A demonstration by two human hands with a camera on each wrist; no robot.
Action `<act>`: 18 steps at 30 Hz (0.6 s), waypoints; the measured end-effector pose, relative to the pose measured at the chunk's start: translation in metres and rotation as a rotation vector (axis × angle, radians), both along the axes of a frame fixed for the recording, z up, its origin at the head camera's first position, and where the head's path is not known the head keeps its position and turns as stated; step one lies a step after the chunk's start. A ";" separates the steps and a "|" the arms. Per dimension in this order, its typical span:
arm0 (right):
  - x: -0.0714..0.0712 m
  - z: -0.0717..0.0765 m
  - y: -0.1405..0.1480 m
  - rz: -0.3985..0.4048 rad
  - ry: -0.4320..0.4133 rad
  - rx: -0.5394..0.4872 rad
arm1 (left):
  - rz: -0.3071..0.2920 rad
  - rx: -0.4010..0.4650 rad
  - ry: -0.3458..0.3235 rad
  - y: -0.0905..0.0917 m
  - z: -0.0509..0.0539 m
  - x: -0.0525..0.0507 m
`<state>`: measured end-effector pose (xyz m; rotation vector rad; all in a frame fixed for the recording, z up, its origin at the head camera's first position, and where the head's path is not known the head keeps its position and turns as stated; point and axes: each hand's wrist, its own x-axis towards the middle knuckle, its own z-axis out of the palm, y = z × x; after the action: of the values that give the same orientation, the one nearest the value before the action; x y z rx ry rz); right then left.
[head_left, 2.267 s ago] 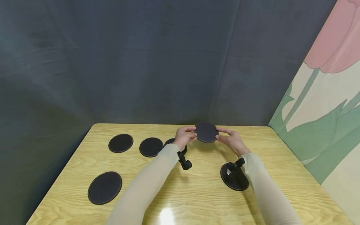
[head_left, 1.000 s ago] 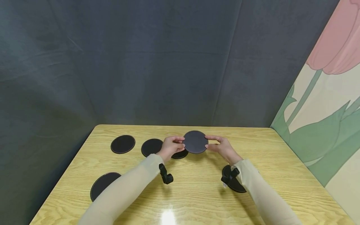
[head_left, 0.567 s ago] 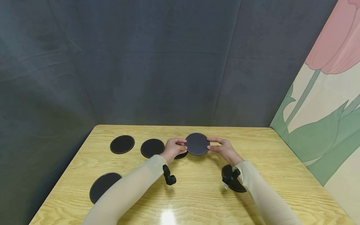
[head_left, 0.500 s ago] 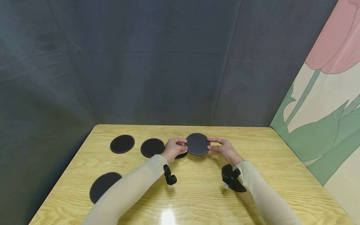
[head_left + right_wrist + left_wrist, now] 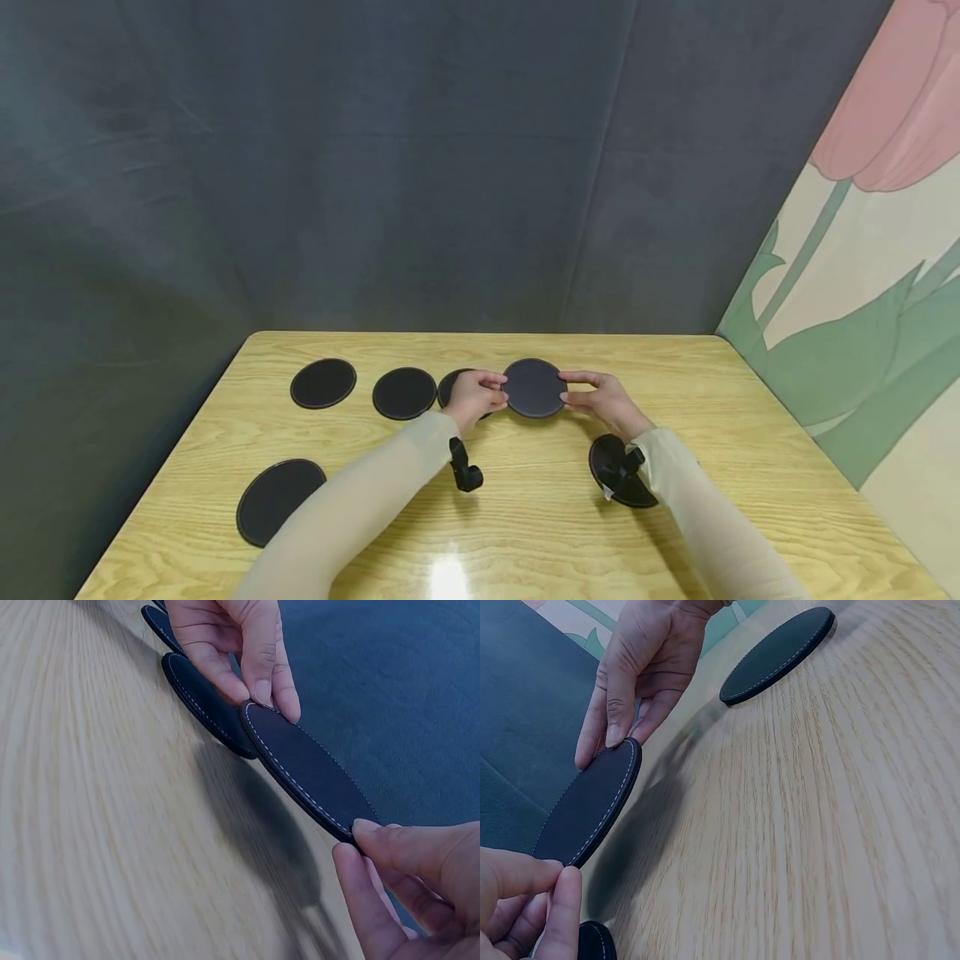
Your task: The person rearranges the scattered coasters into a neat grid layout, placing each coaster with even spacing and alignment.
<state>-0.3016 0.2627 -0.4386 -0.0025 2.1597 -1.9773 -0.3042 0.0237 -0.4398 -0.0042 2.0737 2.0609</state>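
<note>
The stitched black disc (image 5: pixel 534 388) is held above the far tabletop (image 5: pixel 540 521), just right of a resting disc (image 5: pixel 447 386), its left edge pinched by the left hand (image 5: pixel 476 396), its right edge by the right hand (image 5: pixel 606 400).

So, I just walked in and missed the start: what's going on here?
A person's left hand and right hand pinch opposite edges of a round black disc, holding it above the table, where its shadow falls. Three more discs lie in a far row, a fourth disc at near left, and a fifth disc, partly hidden, on the right.
</note>
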 end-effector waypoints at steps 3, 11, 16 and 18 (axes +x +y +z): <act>0.000 -0.001 0.002 -0.009 -0.011 -0.004 | 0.003 0.000 0.001 0.003 -0.001 0.000; -0.002 -0.004 0.002 -0.013 -0.024 0.020 | 0.023 0.002 -0.005 0.005 -0.002 0.000; -0.002 -0.005 0.001 -0.018 -0.017 0.031 | 0.035 0.008 -0.010 0.007 -0.002 -0.002; -0.002 -0.005 0.000 -0.022 -0.021 0.033 | 0.042 0.009 -0.014 0.008 -0.002 -0.003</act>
<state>-0.3036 0.2629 -0.4439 0.0473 2.1886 -1.9443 -0.3069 0.0319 -0.4417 -0.0610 2.0726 2.0884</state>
